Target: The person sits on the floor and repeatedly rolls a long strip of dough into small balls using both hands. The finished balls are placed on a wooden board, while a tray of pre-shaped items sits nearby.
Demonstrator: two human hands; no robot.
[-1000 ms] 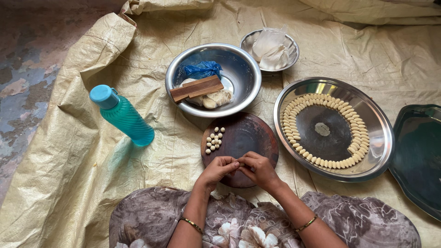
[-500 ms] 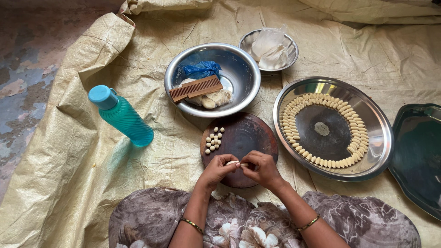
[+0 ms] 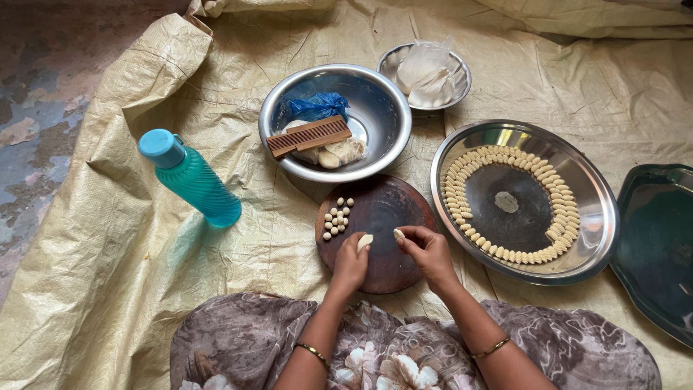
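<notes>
Going left to right, with the round dark wooden board (image 3: 382, 231) as the anchor. Far off to its left lay a teal plastic water bottle with a blue cap (image 3: 189, 179), tipped on the crinkly tan tarp (image 3: 101, 289). On the board's left part sat a little cluster of pale dough balls (image 3: 336, 217). Just behind the board was a big steel bowl (image 3: 382, 97) holding a ridged wooden paddle (image 3: 309, 136), a blue plastic bag and some dough.

Over the board's front half, the left hand (image 3: 350, 266) pinched a small pale lump of dough (image 3: 365, 241) in its fingertips, closed on it. The right hand (image 3: 429, 251), just beside it, had thumb and finger closed on a smaller bit of dough (image 3: 398, 234). The two pieces were apart.

I'd guess that dough handled soft, light and a bit tacky, so it would squash easily; best taken lightly by the fingertips at its sides.

Right of the board was a wide steel platter (image 3: 588, 238) with ridged dough curls ringed inside, then a dark green tray (image 3: 653, 238).
</notes>
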